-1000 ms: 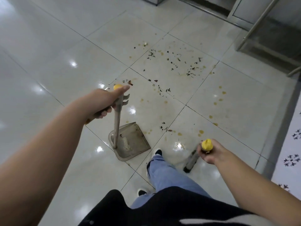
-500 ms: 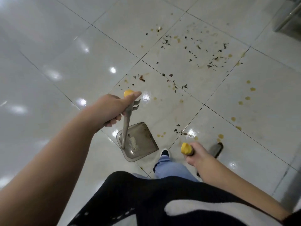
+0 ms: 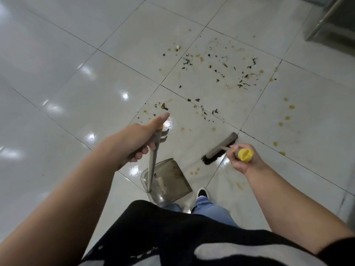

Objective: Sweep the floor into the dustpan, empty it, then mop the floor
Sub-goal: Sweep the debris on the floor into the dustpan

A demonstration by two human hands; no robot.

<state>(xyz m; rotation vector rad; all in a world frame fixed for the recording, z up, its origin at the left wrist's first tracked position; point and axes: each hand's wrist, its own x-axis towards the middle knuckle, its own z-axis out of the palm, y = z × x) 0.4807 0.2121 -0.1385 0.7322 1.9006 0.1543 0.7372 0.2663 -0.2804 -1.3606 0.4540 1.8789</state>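
Left hand (image 3: 137,140): our fingers wrap the dustpan (image 3: 169,180) handle, pan below them on the floor (image 3: 57,73), mouth facing right. Right hand (image 3: 243,159): curled round the broom (image 3: 221,148) handle, bristles just left of the fingers. Crumbs (image 3: 221,72) lie well beyond both, nearer our right.

We see a glossy pale tiled floor (image 3: 80,77) with dark grout lines and bright light reflections at left. Dark leaf-like debris (image 3: 221,72) lies scattered across the upper middle of the frame, amber liquid spots (image 3: 287,118) at right. The grey dustpan (image 3: 169,179) rests on the floor at lower centre, some residue in it. The broom head (image 3: 221,148), dark-bristled, lies just right of it. One shoe (image 3: 201,192) stands below.
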